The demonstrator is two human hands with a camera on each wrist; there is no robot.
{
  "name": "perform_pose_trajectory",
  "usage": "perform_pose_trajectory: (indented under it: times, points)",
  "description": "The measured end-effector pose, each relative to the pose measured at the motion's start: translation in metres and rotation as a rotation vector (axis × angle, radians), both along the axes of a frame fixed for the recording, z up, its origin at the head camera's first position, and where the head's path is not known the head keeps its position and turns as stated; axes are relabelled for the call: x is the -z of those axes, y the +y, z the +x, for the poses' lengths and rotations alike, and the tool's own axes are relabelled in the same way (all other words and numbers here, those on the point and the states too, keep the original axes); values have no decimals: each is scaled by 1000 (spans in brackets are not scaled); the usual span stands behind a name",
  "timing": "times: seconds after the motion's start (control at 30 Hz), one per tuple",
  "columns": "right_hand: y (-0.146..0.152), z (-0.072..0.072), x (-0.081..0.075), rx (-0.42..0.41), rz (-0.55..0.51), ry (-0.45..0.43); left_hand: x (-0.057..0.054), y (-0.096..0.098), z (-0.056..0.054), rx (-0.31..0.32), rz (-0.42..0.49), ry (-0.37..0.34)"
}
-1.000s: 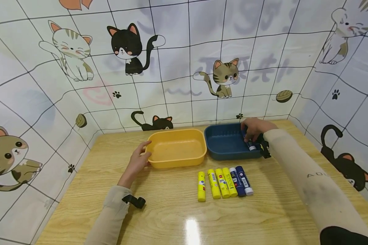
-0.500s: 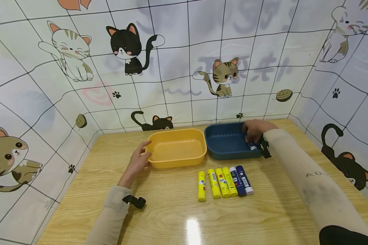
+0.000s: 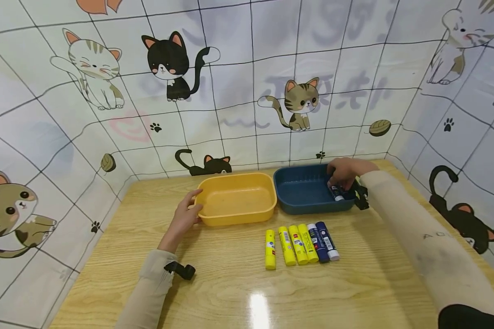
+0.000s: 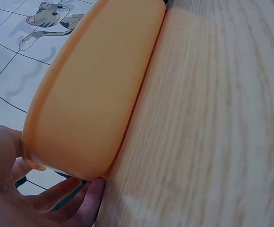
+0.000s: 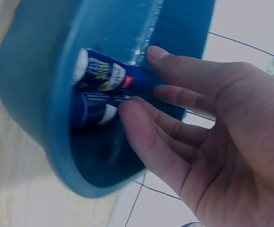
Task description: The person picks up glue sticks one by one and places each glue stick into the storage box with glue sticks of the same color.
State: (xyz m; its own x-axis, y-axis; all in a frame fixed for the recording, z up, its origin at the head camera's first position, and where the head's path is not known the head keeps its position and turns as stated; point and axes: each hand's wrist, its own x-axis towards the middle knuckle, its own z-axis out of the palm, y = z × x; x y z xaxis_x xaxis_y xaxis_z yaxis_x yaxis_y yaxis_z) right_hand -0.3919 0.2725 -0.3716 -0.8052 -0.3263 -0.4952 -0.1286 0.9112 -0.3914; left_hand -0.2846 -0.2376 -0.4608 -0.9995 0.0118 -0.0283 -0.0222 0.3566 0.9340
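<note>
My left hand (image 3: 186,211) grips the left end of a yellow plastic tray (image 3: 238,220), fingers at its rim and end wall. Close up in the left wrist view, the tray's long side wall (image 4: 94,90) stands on the table. Over the right end of a blue tray (image 3: 308,210), my right hand (image 3: 346,172) reaches inside with its fingers loosely spread. Two navy glue sticks lie side by side there; the upper glue stick (image 5: 106,73) has a white end, and my thumb tip overlaps the lower glue stick (image 5: 92,111).
In front of the trays, a yellow glue stick (image 3: 270,250) lies slightly apart from a row of yellow glue sticks (image 3: 298,244) and two navy glue sticks (image 3: 327,241). A cat-printed cloth wall (image 3: 238,100) rises behind the wooden table (image 3: 222,292).
My right hand has shifted slightly right, its fingers letting go of the navy glue stick inside the blue tray. My left hand and the yellow tray have stayed put.
</note>
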Motion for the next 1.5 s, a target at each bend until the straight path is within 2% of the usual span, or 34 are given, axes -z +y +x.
perform_pose_trajectory:
  times: [0.1, 0.23, 0.47, 0.6, 0.67, 0.83, 0.9, 0.97, 1.13, 1.23, 1.5]
  points:
    - [0, 1, -9, -33, -25, 13, -2, -1, 0, -7, -3, 6]
    - [-4, 11, -20, -68, -51, 46, -3, -2, 2, -9, -8, 6]
    - [-11, 39, -29, -132, -87, 148, -2, -1, 2, 8, 13, 0]
    - [-19, 58, -27, -185, -103, 173, -2, 0, 1, 12, 19, -13]
    - [-23, 67, -25, -215, -101, 192, -6, 1, 2, 14, 23, -24]
    - [-30, 87, -19, -286, -112, 232, -29, 8, 15, 20, 29, -32]
    - [-31, 94, -15, -320, -115, 242, -31, 8, 17, 22, 34, -33]
    - [-32, 99, -12, -345, -109, 258, -25, 6, 13, 20, 40, -27]
    - [-31, 109, -6, -363, -109, 323, -2, 0, 0, 3, 23, -4]
    - [-27, 112, -3, -369, -120, 356, 1, -1, -1, -2, 11, 2]
    - [-22, 120, 3, -375, -148, 418, 0, 0, 0, -8, -5, -5]
